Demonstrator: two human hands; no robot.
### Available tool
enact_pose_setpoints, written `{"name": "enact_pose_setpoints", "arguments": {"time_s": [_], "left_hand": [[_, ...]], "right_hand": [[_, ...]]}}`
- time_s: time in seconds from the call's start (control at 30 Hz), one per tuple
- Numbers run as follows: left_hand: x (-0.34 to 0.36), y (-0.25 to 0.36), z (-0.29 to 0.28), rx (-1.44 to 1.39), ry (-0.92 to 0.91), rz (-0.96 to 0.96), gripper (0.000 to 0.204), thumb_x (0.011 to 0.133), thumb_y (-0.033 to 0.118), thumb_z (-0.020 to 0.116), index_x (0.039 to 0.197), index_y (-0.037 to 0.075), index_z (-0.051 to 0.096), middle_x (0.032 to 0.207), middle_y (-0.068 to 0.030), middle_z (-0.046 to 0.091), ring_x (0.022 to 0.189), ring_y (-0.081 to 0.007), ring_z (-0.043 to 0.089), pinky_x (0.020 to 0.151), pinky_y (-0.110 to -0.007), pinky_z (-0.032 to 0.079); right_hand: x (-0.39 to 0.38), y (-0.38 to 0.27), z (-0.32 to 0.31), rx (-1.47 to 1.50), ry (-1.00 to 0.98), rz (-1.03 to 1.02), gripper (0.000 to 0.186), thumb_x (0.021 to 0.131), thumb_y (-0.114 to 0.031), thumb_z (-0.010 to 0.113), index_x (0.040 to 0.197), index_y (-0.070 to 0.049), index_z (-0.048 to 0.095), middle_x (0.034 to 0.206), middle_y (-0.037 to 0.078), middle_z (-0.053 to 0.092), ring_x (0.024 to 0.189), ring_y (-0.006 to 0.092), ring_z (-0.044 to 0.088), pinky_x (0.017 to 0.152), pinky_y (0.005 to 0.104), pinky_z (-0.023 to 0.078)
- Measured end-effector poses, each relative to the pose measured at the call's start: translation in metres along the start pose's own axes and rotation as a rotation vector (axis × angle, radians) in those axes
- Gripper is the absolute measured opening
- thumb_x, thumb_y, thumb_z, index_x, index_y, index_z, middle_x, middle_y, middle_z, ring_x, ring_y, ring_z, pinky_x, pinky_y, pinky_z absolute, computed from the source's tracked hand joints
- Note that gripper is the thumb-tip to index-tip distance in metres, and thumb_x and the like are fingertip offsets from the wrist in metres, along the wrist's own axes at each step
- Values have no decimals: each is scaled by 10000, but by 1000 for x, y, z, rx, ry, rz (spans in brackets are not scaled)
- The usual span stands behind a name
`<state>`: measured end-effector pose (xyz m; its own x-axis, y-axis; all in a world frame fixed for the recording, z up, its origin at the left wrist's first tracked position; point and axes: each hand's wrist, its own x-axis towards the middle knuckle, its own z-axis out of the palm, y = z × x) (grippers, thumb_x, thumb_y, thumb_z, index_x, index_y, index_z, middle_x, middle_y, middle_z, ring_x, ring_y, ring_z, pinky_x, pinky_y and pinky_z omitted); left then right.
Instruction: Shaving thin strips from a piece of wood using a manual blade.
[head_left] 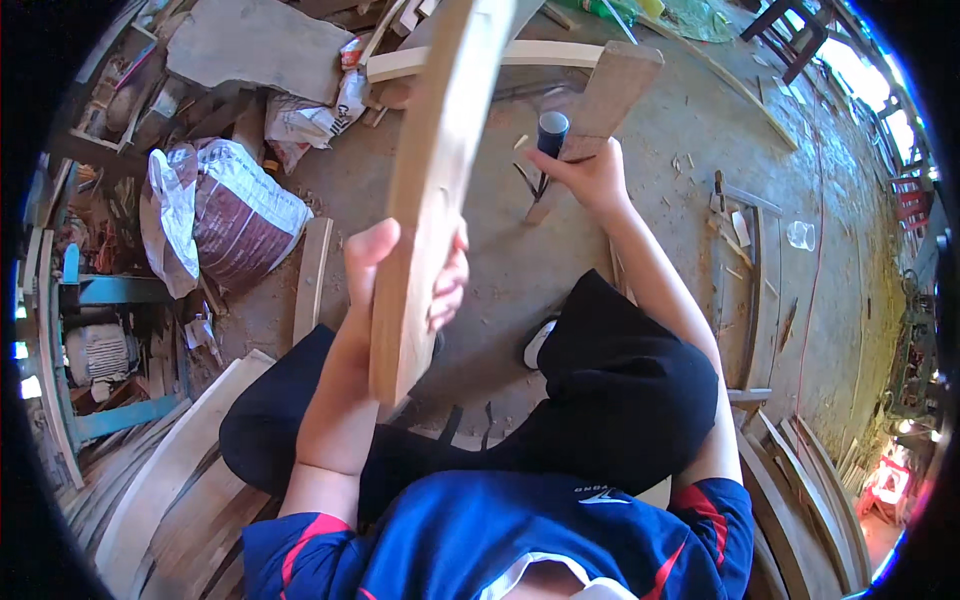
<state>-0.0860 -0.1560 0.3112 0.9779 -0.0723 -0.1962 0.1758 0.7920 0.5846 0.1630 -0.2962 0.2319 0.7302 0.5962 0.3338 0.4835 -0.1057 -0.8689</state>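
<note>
My left hand point(400, 270) grips a long light wooden piece point(430, 190) that stands tilted up, its near end close to my left knee and its far end passing out at the top of the view. Held in my right hand point(590, 180) is a flatter, greyish-brown wooden piece point(615, 95), rising up and away with its thumb side toward the middle. A dark blue cylinder with a pale top point(552, 128) shows beside that piece; whether my fingers touch it I cannot tell. Beyond both hands lies a pale curved wooden strip point(540, 53), partly hidden by the left piece.
A brown-and-white sack point(245, 210) and a broad grey slab point(255, 45) are at the left. Curved boards point(170, 470) lie by my left side, more boards point(800, 490) by my right. A wooden frame point(755, 290) and a clear plastic cup point(800, 235) rest on the floor.
</note>
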Motion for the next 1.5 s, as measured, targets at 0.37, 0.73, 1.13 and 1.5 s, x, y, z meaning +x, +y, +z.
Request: {"name": "enact_pose_setpoints", "arguments": {"time_s": [0.37,0.73,1.13,1.5], "left_hand": [[74,-213,-239,683,1316,-60,847,770,696,649,1214,-21,574,1144,-241,646,1077,-330,626,927,-398,463],[117,-62,-82,629,322,601,569,994,365,542,1433,20,436,1439,-134,482,1355,-212,412,1133,-368,287],[136,-27,-7,1277,372,1036,120,957,65,549,1057,13,588,962,-180,644,897,-344,645,797,-371,502],[132,-44,-14,1302,495,1169,193,999,118,493,1123,-1,581,1028,-189,644,960,-345,644,834,-387,500]], "right_hand": [[4,9,9,175,-100,48,411,753,-258,850,1050,-38,669,923,36,700,856,114,635,808,299,514],[5,5,17,251,-80,-19,392,760,-238,848,1048,-32,678,950,51,713,861,111,642,795,304,525],[-3,4,16,262,-195,-61,276,736,-122,812,981,-36,721,859,65,733,798,91,647,730,297,532],[1,13,23,351,-302,-37,255,750,-111,825,964,-15,725,837,3,719,775,49,591,706,277,525]]}}
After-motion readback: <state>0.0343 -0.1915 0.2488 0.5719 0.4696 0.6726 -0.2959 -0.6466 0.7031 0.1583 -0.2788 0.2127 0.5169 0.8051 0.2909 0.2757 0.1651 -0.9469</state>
